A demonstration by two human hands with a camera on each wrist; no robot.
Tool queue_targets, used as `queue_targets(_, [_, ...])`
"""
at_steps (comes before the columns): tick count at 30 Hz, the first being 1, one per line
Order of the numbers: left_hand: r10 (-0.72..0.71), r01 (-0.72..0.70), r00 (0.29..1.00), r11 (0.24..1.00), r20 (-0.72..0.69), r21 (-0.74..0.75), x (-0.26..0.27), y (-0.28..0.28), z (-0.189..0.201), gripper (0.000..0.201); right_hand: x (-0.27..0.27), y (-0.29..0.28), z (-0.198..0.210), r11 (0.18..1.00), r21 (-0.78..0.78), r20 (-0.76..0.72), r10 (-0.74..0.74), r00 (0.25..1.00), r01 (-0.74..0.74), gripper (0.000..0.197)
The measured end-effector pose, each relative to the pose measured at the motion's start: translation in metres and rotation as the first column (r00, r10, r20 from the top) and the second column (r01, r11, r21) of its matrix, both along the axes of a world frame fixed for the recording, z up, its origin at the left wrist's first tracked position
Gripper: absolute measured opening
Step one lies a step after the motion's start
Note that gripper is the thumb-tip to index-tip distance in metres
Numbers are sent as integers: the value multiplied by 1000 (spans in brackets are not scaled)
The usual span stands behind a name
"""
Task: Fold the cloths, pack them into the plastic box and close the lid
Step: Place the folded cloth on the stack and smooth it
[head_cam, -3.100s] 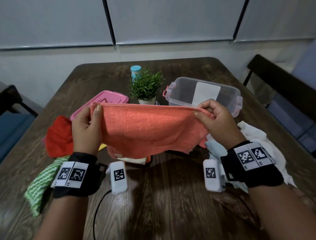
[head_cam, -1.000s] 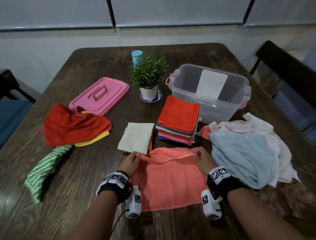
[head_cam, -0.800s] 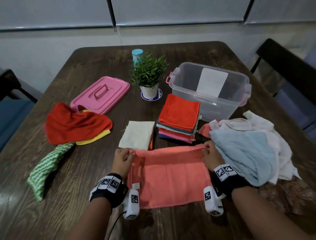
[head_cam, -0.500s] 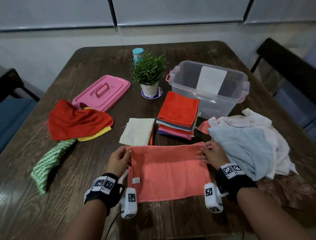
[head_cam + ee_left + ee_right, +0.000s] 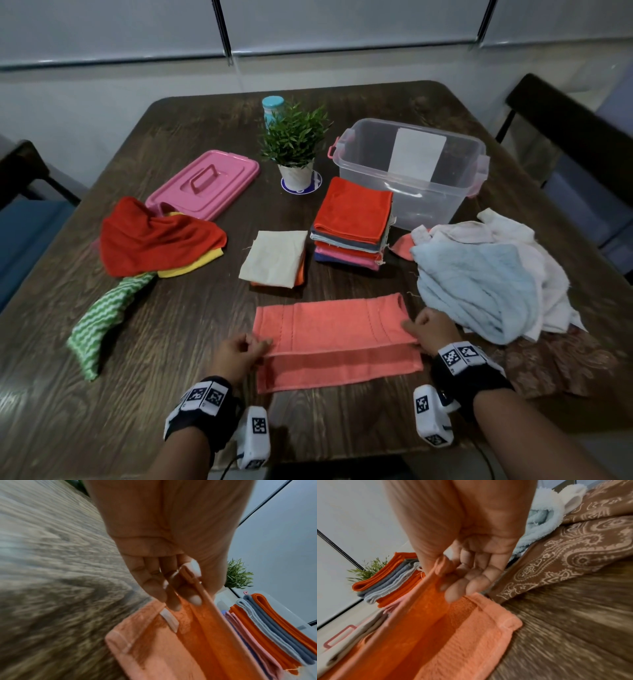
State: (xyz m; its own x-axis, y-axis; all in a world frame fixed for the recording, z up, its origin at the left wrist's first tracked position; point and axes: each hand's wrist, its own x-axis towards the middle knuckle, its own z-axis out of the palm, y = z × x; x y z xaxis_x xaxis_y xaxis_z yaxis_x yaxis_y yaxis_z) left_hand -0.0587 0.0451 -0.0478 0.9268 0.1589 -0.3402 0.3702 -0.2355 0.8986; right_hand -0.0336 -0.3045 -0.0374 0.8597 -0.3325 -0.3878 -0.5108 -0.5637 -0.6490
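A salmon-pink towel [image 5: 335, 339] lies on the dark wooden table [image 5: 171, 342] near its front edge, its far half drawn over toward me. My left hand [image 5: 239, 353] pinches the folded edge's left corner [image 5: 193, 582]. At the right corner [image 5: 443, 565], my right hand [image 5: 428, 329] pinches the same edge. A stack of folded cloths [image 5: 352, 222] sits beyond, in front of the clear plastic box [image 5: 411, 171], which holds no cloths. The pink lid [image 5: 205, 181] lies at the back left.
A cream folded cloth [image 5: 274, 257] lies left of the stack. Red, yellow and green cloths [image 5: 154, 240] are heaped at left; a pale blue towel [image 5: 479, 284] and white cloths [image 5: 513, 240] at right, over a brown patterned cloth [image 5: 565, 359]. A potted plant [image 5: 294, 147] stands behind.
The towel went from held up in the air to flat on the table. In the last half second both hands pulled its far edge toward me, folding it over the near half.
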Motion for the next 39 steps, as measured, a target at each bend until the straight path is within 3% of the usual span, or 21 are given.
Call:
queue_targets(5, [-19,24,998,996,-62,83,-12,9,-17,33,-7,1,-6,999,24,-155,34,987,-31,25])
queue_targets(8, [-66,80,994,985,-92,155,-19,6,-18,37,-8,0,-8,992,-75,-164,92,982,-105,14])
queue_targets(13, [-184,193,981,959,-61,208,-23,-1,-15,41,-10,1,-12,990,-107,-136,81,987,-96,26])
queue_targets(16, [-285,273,959,923,4,271,-20,1,-15,55,-9,3,-10,983,-144,-156,94,983,-116,28])
queue_targets(21, [-279,241,957,918,84,314,-13,-7,-13,44,-3,9,-11,982,-155,-135,88,987,-109,19])
queue_targets(24, [-246,216,965,938,86,270,-9,-10,-11,42,0,11,-15,969,-200,-140,121,983,-148,24])
queue_targets(28, [-237,198,968,919,78,341,-9,-7,-14,38,-1,9,-17,967,-215,-113,116,987,-138,17])
queue_targets(32, [-309,275,950,887,33,371,-13,-2,-15,52,-6,4,-18,973,-208,-67,90,994,-102,29])
queue_targets(35, [-364,343,931,862,-15,374,-16,0,-19,67,-11,0,-20,973,-208,-68,88,994,-101,27])
queue_targets(39, [-384,387,919,828,-92,407,-16,-4,-21,73,-14,-2,-22,968,-222,-88,97,991,-114,11])
